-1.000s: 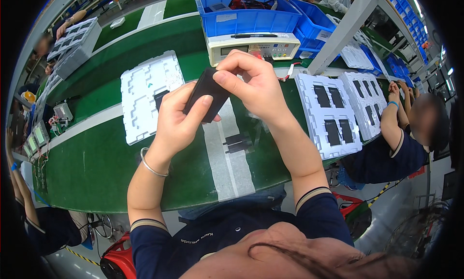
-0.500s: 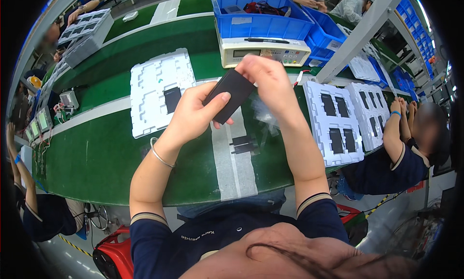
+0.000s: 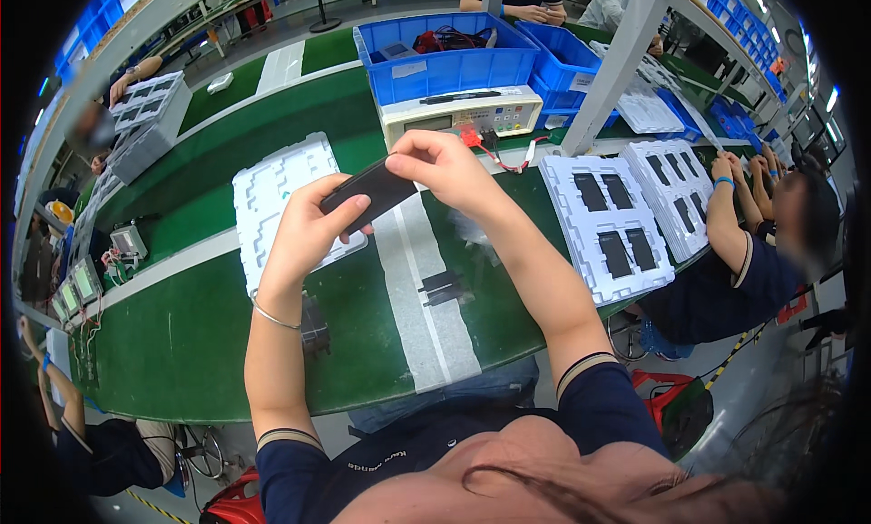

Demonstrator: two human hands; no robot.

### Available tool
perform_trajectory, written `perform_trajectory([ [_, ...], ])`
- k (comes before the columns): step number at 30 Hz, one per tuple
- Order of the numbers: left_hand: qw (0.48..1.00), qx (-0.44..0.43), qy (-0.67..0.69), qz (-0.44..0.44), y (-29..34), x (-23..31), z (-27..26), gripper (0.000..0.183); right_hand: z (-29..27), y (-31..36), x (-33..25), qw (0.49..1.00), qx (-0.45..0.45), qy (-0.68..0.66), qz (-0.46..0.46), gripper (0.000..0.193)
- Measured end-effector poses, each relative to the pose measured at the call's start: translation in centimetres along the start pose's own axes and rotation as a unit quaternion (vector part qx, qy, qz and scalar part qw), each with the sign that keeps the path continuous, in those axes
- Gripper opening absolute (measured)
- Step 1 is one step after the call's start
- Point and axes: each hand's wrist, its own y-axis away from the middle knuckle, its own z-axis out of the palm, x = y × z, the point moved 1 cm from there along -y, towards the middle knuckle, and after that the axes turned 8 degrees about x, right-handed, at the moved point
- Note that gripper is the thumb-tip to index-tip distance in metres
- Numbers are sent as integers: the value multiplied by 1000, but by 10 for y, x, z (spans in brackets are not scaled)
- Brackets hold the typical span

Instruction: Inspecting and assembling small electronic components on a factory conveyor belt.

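Note:
My left hand is closed round one end of a flat black battery, its thumb across the face. The fingers of my right hand are closed at the battery's other end, by its upper corner. I hold the battery tilted above the green table. A white moulded tray lies behind my left hand, partly hidden by it. Below the hands, small black pieces lie on a pale strip taped along the table. Crumpled clear plastic is under my right forearm.
A cream bench instrument with red and black leads carries a blue bin. White trays of black batteries stand at the right, near a grey post. A dark piece in clear plastic lies beside my left forearm. Co-workers sit on both sides.
The battery has turned flatter and moved left with my left hand. My right hand has come down and left onto its corner. The whole view has shifted.

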Motion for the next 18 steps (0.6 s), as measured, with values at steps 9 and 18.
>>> perform_trajectory([
  [9,999,4,-53,-5,3,0,-4,21,-1,2,8,998,-2,-65,-22,12],
  [18,998,48,-14,50,0,-2,-20,19,2,0,7,997,18,-68,-24,12],
])
